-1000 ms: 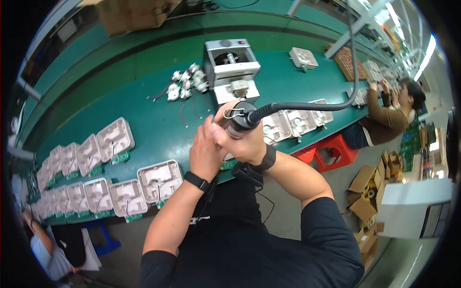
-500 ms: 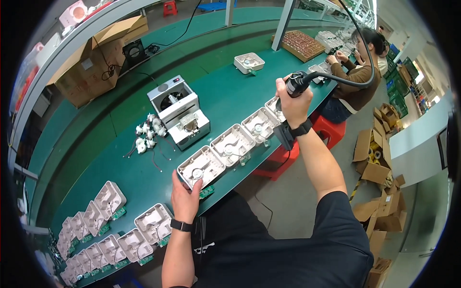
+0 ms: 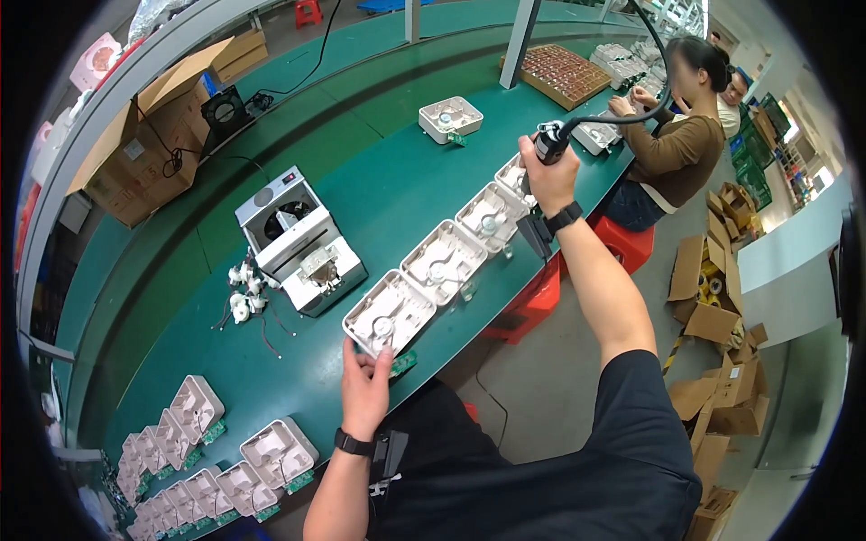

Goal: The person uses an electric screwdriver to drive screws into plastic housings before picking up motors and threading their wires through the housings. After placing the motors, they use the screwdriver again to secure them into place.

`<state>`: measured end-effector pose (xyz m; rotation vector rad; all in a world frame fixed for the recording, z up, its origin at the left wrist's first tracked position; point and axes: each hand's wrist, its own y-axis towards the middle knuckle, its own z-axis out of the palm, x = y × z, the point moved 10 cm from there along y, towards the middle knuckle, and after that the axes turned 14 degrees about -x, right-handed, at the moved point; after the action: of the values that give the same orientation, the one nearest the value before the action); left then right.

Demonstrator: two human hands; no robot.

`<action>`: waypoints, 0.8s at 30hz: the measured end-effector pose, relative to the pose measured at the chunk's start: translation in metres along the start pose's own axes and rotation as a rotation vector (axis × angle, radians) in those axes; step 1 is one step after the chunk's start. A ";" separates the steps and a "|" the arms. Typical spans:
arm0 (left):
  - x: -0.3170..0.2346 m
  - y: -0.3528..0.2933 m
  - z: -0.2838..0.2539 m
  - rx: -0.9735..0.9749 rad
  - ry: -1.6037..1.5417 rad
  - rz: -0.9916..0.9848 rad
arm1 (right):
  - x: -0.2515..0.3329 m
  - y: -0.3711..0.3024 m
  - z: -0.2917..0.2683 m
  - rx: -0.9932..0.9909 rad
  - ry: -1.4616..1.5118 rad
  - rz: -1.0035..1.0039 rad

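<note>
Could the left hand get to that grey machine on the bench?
Probably yes: green benchtop lies between the left hand and the grey machine, and nothing seems to block the way. The hand is at a corner of a white housing, though, so it would likely leave that first.

No words or numbers can be read: the large cardboard box (image 3: 108,180) at the left carries a small pale label (image 3: 133,149) and faint print (image 3: 144,196), both too blurred to make out.
</note>
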<state>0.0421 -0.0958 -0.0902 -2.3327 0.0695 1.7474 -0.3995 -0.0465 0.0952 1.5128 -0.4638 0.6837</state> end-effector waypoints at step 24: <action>-0.091 0.010 0.060 0.147 -0.286 0.267 | 0.180 0.013 0.124 0.448 0.430 0.283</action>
<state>-0.0425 -0.1017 -0.0213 -2.0238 0.4627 2.1044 -0.2592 -0.1484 0.2286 1.6647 -0.1997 1.3713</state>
